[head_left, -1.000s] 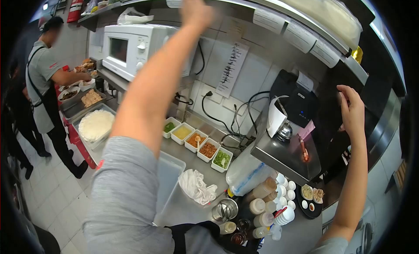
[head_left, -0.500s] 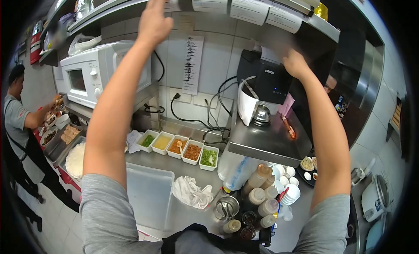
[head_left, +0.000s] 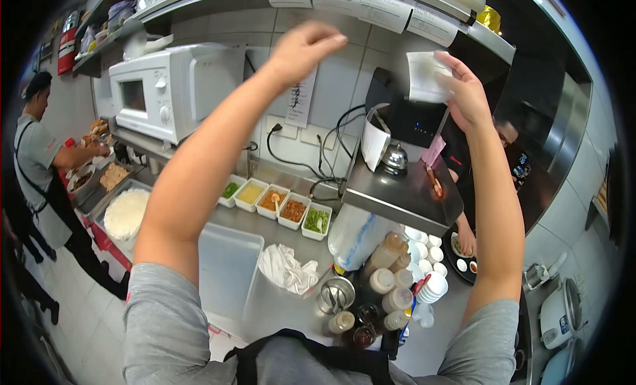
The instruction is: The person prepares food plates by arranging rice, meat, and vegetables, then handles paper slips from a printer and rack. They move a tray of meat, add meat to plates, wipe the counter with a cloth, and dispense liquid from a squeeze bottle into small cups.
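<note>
**Holding a ticket by the printer**

Looking at the head view: right hand [head_left: 467, 94], upper right of the frame, is pinched shut on a white slip [head_left: 424, 77] just in front of the black printer [head_left: 407, 113]. Left hand [head_left: 301, 47], top centre, has fingers curled together with nothing in them that I can see.

My guess is the slip is freshly pulled; next would be reading it or clipping it on the rail [head_left: 371, 4] with the other tickets.

Containers, mid-frame: five white tubs [head_left: 275, 205] of green, yellow, orange, brown-red and green toppings. Left edge: a tray of rice [head_left: 126, 213]. Lower centre: squeeze bottles [head_left: 391, 279] and stacked small white bowls [head_left: 434, 289].
</note>
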The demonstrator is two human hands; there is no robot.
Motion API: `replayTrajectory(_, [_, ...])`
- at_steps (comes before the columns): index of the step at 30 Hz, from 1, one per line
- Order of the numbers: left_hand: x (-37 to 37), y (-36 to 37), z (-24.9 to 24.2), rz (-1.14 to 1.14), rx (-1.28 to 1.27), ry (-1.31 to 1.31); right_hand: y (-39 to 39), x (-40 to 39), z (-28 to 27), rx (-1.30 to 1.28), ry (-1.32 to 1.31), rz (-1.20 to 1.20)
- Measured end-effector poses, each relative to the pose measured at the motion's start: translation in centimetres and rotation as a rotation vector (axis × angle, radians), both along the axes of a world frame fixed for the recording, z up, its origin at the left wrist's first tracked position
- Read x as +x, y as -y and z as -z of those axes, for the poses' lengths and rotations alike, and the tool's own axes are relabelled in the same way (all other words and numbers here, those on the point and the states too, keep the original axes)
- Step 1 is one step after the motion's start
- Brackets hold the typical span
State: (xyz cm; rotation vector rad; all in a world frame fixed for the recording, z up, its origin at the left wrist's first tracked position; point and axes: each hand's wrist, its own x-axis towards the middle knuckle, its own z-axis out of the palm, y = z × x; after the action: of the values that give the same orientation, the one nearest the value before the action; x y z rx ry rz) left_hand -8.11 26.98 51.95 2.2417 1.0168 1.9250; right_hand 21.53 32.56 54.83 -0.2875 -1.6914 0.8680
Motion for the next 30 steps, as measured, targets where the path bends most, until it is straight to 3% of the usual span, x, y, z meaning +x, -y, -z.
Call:
replayTrajectory(2, [3.3,2.3,3.0,0.473,-0.558,0.0,4.3,0.4,1.9,0.039,0.143,-0.078])
replayTrajectory(4, [6.3,4.6,6.2,0.844,-0.708,0.121,8.0,1.0,3.6,0.078,0.303,-0.171])
replayTrajectory(9, [9.6,9.3,11.4,1.292,-0.592,0.526,14.4,1.2,5.3,0.251,0.741,-0.294])
replayTrajectory(11, [9.9,10.2,12.3,1.216,-0.381,0.76,16.1,0.4,6.0,0.495,0.866,-0.155])
replayTrajectory(14, [7.1,13.0,13.2,1.137,-0.346,0.823,19.0,-1.6,6.9,0.718,0.96,-0.068])
replayTrajectory(17, [4.3,14.9,14.0,0.819,-0.247,0.857,20.0,-4.3,8.5,0.921,0.847,-0.084])
replayTrajectory(18, [3.3,16.1,14.1,0.814,-0.229,0.897,20.0,-5.3,8.8,0.975,0.834,-0.071])
replayTrajectory(24, [-6.3,24.2,17.5,0.556,-0.155,0.895,16.1,-12.5,6.2,1.049,1.033,0.028])
replayTrajectory(27, [-11.3,29.2,21.0,0.455,-0.333,0.892,13.2,-17.6,2.9,1.047,0.857,0.049])
replayTrajectory(30, [-15.0,34.6,24.5,0.268,-0.396,1.058,10.4,-23.5,-1.1,0.775,0.256,0.12])
